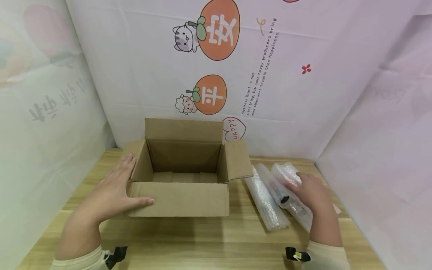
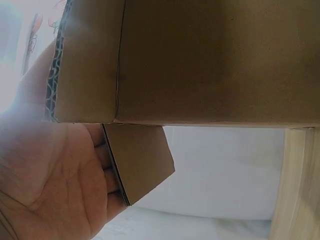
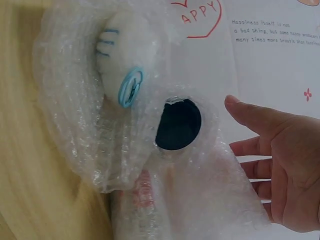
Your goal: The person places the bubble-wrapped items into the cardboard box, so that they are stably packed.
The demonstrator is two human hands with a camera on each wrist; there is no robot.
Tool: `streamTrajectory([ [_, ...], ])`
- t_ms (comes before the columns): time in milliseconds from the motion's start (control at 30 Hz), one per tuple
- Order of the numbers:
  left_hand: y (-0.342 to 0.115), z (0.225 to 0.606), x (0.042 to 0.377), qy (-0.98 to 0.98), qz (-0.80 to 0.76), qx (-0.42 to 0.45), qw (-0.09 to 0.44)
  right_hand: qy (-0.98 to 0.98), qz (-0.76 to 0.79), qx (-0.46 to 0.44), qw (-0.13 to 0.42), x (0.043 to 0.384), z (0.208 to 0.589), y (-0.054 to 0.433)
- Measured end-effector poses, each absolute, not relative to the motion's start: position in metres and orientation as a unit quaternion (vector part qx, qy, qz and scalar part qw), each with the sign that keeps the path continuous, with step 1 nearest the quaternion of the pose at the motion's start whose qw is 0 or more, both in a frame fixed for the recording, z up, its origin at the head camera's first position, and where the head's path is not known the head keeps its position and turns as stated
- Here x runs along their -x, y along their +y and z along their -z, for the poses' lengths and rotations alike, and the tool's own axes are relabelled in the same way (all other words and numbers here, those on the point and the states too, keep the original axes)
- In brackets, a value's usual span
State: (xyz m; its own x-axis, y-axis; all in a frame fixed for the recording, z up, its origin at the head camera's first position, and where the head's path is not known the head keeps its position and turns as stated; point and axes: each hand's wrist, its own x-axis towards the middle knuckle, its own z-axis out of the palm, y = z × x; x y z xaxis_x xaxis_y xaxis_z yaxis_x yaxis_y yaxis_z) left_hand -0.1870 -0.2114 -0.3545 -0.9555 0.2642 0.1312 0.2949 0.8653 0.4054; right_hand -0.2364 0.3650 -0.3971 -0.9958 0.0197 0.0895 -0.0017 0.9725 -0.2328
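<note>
An open cardboard box stands on the table with its flaps folded outward. My left hand rests on the box's left side, fingers straight over the side flap and thumb along the front flap. To the right of the box lie several bubble-wrapped packages, side by side. Over the rightmost one is my right hand, its thumb and fingers spread apart at the wrap. Through the plastic, the right wrist view shows a white item with blue marks and a round black end.
White printed sheeting rises behind the table and on both sides. The wood-grain tabletop extends in front of the box. A small white scrap lies beyond my right wrist.
</note>
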Motion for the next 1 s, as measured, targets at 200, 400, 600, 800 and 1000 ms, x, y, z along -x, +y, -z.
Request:
streamTrajectory([
  [200,-0.211,0.355,0.191,-0.966,0.208,0.148,0.039,-0.994,-0.103,-0.001,0.04,0.239,0.408,0.371],
  [400,-0.214,0.356,0.194,-0.967,0.203,0.148,0.044,-0.995,-0.096,-0.007,0.039,0.242,0.414,0.371],
  [600,-0.217,0.357,0.193,-0.968,0.203,0.143,0.04,-0.995,-0.096,-0.007,0.017,0.243,0.412,0.366],
  [800,-0.216,0.358,0.193,-0.969,0.2,0.14,0.041,-0.995,-0.099,-0.005,0.018,0.243,0.409,0.367],
  [1000,-0.217,0.358,0.194,-0.969,0.201,0.138,0.043,-0.992,-0.116,-0.001,0.054,0.243,0.404,0.371],
])
